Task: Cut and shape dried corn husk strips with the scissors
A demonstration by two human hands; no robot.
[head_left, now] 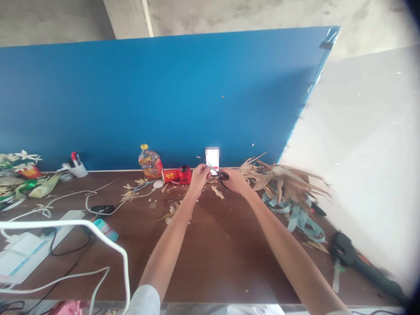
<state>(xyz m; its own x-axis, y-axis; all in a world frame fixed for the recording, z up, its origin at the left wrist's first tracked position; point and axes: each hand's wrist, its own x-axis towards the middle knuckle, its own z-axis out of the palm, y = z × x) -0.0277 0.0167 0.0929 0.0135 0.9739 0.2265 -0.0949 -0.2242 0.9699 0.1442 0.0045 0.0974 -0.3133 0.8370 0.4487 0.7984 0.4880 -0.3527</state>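
Observation:
My right hand (235, 180) grips a pair of scissors (223, 176) by the dark handles, with the blades pointing up and left toward my other hand. My left hand (200, 175) is closed in a pinch close to the blades. What its fingers hold is too small to make out. Just behind both hands, a phone with a bright white screen (212, 158) leans upright against the blue board. Dry husk scraps (217, 192) lie on the table below the hands.
A pile of dried corn husks (284, 181) and pale blue ribbon (303, 223) lie right, near a dark glue gun (349, 253). Left are red rolls (184, 175), a bottle (150, 162), a pen cup (78, 168), cables and a white metal frame (126, 267).

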